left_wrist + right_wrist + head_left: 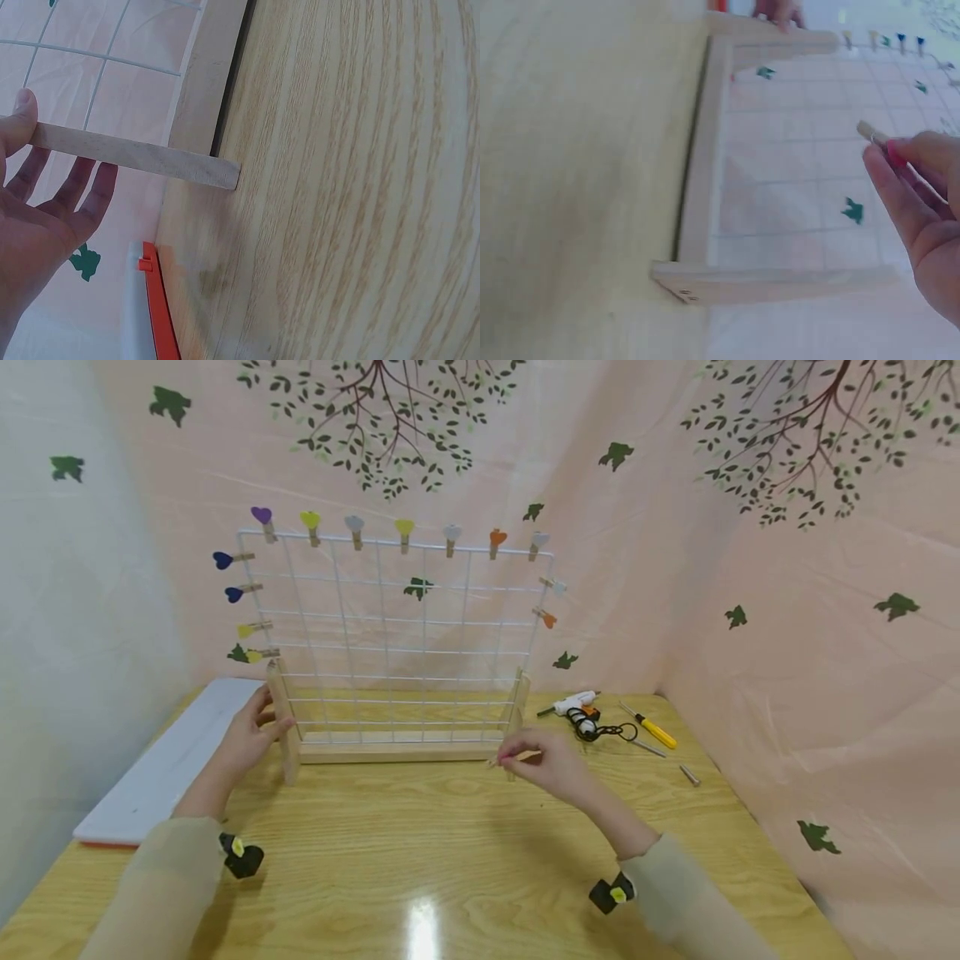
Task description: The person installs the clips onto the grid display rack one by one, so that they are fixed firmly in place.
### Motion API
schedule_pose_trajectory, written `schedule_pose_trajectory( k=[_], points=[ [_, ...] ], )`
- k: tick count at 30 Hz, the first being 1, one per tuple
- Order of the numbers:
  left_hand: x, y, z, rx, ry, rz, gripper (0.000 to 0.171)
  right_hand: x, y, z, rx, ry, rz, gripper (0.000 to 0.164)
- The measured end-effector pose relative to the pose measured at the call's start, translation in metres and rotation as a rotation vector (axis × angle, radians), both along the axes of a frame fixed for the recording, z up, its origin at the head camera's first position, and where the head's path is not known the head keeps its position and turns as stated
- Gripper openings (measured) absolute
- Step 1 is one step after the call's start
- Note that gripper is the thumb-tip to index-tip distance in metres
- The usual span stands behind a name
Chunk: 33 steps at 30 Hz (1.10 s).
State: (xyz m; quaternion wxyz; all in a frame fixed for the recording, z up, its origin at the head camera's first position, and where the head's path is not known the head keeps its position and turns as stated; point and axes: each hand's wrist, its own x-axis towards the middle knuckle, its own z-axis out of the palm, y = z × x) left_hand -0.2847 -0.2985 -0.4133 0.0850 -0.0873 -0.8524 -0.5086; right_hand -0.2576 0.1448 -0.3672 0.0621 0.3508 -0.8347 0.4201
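A white wire grid (405,618) stands upright in a wooden frame, with heart clothespins (405,531) along its top and both side edges. My left hand (251,735) grips the frame's left wooden post (135,156), thumb on one face and fingers on the other. Between the thumb and fingertips of my right hand (551,764) is a small wooden clothespin (870,133) with a pinkish-red heart, mostly covered by the fingers. That hand is near the frame's right post (517,702), in front of the grid's lower right corner.
A white board with a red edge (165,760) lies on the table at the left. To the right are a white glue gun (576,702), a coiled black cord (588,727), a yellow-handled screwdriver (656,731) and a metal bolt (690,775). A leaf-printed curtain (622,568) hangs behind.
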Motion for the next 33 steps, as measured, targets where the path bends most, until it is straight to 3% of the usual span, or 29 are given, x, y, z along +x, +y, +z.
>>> schedule_pose_trajectory(
  k=[6,15,24,33],
  points=[
    [0.001,-0.001,0.0,-0.014,0.016,0.001,0.068,0.005,0.003,0.04,-0.186,0.183,-0.223,0.007],
    [0.001,-0.001,0.0,-0.006,0.005,-0.001,0.07,-0.027,0.006,0.054,-0.587,0.198,-0.404,0.018],
    [0.0,-0.002,-0.001,-0.002,0.011,-0.004,0.07,-0.051,0.0,0.058,-0.69,0.281,-0.419,0.016],
    [-0.004,-0.005,-0.006,0.006,0.002,-0.005,0.069,-0.059,-0.01,0.055,-0.659,0.297,-0.432,0.015]
  ],
)
